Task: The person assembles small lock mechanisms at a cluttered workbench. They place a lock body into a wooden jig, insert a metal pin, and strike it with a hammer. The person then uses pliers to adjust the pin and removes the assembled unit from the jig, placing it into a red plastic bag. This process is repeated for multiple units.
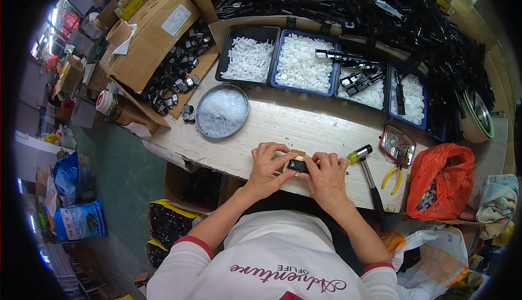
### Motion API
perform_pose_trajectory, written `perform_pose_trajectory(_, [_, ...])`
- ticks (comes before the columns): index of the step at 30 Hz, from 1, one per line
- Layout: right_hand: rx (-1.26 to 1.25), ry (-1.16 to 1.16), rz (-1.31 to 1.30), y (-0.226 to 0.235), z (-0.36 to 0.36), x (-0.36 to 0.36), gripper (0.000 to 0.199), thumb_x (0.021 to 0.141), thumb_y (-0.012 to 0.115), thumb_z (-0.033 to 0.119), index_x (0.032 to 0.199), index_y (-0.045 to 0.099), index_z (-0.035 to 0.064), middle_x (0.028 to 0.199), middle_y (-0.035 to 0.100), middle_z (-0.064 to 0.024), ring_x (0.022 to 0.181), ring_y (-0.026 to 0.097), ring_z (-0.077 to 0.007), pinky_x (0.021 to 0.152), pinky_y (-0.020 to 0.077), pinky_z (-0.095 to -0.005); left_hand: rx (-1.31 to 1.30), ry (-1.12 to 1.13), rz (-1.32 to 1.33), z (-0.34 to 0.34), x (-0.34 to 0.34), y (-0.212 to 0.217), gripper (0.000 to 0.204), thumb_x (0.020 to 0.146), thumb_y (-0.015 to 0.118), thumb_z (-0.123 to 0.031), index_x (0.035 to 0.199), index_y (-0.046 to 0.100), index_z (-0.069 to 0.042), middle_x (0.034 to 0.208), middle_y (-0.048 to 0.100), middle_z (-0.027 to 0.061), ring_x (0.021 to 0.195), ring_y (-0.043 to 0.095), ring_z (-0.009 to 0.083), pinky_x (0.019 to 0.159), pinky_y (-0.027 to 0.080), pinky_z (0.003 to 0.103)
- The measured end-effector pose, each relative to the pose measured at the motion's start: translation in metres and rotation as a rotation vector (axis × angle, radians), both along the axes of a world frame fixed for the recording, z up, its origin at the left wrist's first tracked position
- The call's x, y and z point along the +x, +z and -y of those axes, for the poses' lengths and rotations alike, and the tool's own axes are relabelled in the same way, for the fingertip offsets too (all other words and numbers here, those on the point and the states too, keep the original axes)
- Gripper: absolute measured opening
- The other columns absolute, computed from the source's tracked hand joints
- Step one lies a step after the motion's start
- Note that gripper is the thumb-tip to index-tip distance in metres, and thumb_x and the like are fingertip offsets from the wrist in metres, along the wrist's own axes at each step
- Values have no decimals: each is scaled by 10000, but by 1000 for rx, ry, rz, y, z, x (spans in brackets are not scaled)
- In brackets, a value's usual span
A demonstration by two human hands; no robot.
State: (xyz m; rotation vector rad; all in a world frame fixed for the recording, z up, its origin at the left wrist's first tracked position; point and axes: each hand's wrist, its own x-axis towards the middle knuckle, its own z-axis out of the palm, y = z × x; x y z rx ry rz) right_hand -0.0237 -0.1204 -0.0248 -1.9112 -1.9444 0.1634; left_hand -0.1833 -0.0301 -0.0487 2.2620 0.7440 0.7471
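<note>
Near the front edge of the bench, a small black rectangular part [297, 166] lies against a light tan, wood-like block [297, 155]. My left hand [266, 168] is closed at its left end, thumb and forefinger bent around it. From the other side my right hand [327, 176] presses in, its thumb on the part and the other fingers curled. Much of the part and the block is hidden by my fingers. To the right of my right hand lies a hammer [368, 169] with a yellow-and-black head and a black handle.
Bins of white plastic pieces [304, 61] line the back, below a heap of black parts [337, 1]. A round metal pan [222, 110] and a carton [157, 33] stand left. Yellow-handled pliers [392, 179], a red tray [398, 143] and a red bag [443, 177] lie right.
</note>
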Motion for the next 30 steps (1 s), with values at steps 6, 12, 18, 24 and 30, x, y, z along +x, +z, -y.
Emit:
perform_pose_trajectory(6, [214, -352, 39, 3, 30, 57, 358, 772, 628, 170, 1092, 537, 39, 975, 502, -120, 892, 458, -276, 783, 322, -410, 135, -144, -26, -1, 9, 17, 379, 694, 686, -120, 1065, 628, -177, 1076, 518, 47, 998, 422, 225, 856, 260, 395])
perform_pose_trajectory(12, [-65, -477, 168, -26, 61, 85, 214, 786, 592, 116, 971, 551, 17, 879, 522, -135, 844, 473, -287, 734, 340, -427, 371, -321, -315, -1, 15, 13, 549, 654, 602, 52, 1121, 594, -237, 1103, 508, 82, 981, 427, 237, 833, 255, 436])
perform_pose_trajectory(18, [3, -471, -162, -21, 62, 85, 148, 823, 520, 31, 961, 541, -18, 866, 515, -174, 805, 505, -356, 695, 400, -414, 379, -406, -442, -3, 18, 20, 615, 640, 608, 60, 1162, 565, -262, 1130, 489, 109, 974, 428, 243, 828, 259, 435])
perform_pose_trajectory(24, [-118, -262, -405, 29, 67, 58, 152, 860, 490, 40, 992, 510, -32, 882, 564, -213, 739, 547, -405, 634, 436, -440, 494, -437, -432, -4, 19, 23, 437, 768, 542, -22, 1155, 578, -221, 962, 469, 107, 963, 431, 254, 844, 285, 465])
perform_pose_trajectory(30, [41, -136, -148, 55, 61, 40, 161, 863, 499, 92, 986, 498, -11, 795, 571, -188, 661, 577, -350, 552, 449, -423, 530, -465, -497, -4, 20, 23, 502, 748, 569, -34, 1199, 542, -252, 1091, 478, 130, 986, 434, 248, 816, 277, 443])
